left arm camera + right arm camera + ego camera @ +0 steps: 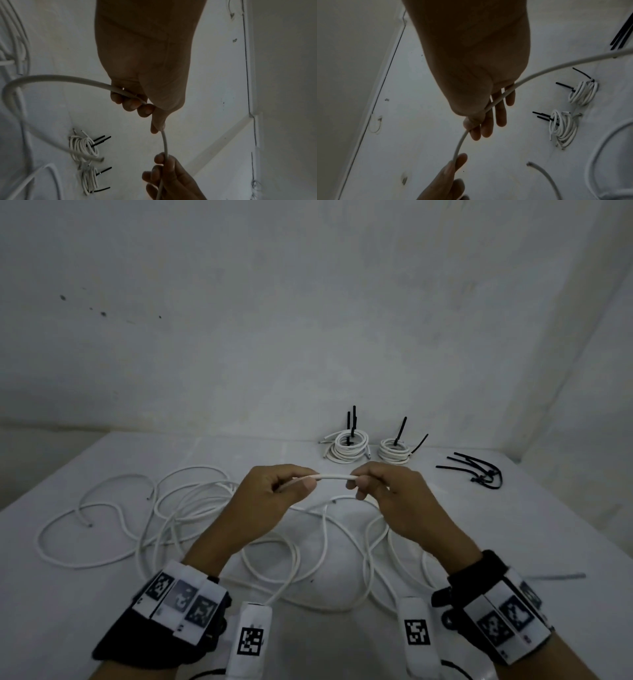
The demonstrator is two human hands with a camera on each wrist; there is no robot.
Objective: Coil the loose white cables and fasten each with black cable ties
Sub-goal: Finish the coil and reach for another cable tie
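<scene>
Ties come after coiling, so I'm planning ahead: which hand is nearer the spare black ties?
Right. The right hand is nearer the spare black ties; both hands pinch the white cable.

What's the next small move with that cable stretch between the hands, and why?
Probably bend the first loop: bring the right hand toward the left hand. Both pinch a short straight stretch of white cable, no loop formed, the rest trailing loose on the table. Two tied coils sit behind; spare black cable ties wait.
</scene>
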